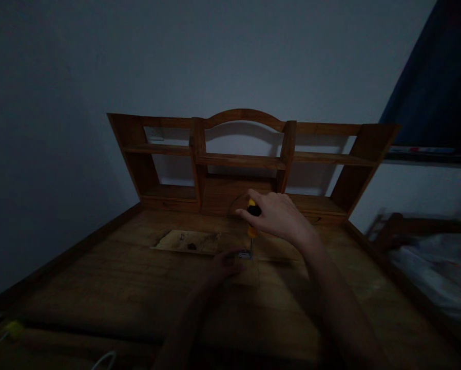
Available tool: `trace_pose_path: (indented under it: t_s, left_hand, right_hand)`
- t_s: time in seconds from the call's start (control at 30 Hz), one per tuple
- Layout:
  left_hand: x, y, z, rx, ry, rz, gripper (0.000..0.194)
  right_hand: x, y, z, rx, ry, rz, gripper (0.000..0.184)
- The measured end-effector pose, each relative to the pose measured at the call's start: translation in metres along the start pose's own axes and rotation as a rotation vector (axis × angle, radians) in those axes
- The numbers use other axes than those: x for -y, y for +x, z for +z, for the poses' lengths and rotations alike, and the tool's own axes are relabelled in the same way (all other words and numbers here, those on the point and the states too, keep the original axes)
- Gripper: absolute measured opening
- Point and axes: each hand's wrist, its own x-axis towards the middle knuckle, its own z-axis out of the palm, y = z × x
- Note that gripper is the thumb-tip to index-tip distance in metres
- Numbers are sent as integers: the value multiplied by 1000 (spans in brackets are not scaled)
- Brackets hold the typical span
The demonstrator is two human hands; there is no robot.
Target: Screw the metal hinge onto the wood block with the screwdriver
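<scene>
My right hand (pixel 276 213) is closed around the yellow and black handle of a screwdriver (pixel 252 232). The screwdriver stands almost upright, its shaft pointing down at a small silvery metal fitting (pixel 245 255) on the wooden board. Where exactly the tip meets the fitting is too dark to make out. Low over the board, my left hand (pixel 221 267) comes in from the left, with forefinger and thumb at the left side of the fitting, seemingly steadying it. Its other fingers are lost in shadow.
A wooden desktop (pixel 118 272) spreads under both hands, with a pale rough patch (pixel 192 241) to their left. Behind it stands a wooden shelf unit (pixel 240 162) against the wall. At bottom left lies a yellow thing (pixel 14 329) with a white cord. A dark curtain (pixel 438 87) hangs at right.
</scene>
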Motion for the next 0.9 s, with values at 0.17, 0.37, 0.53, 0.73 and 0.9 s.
trace_pose_path:
  t_s: [0.17, 0.37, 0.53, 0.73, 0.9]
  left_hand:
    - [-3, -2, 4, -45, -16, -24, 67]
    - [2, 2, 1, -9, -34, -7, 68]
    - [4, 2, -1, -16, -18, -30, 70]
    - [9, 6, -4, 15, -36, -19, 71]
    - [2, 3, -2, 12, 4, -23, 71]
  right_hand:
    - [0, 0, 0, -38, 67, -83, 30]
    - [0, 2, 5, -53, -36, -20, 37]
    - [-2, 2, 2, -52, 78, -145, 20]
    - [-4, 3, 5, -108, 12, -69, 32]
    - [-8, 1, 0, -69, 130, -166, 23]
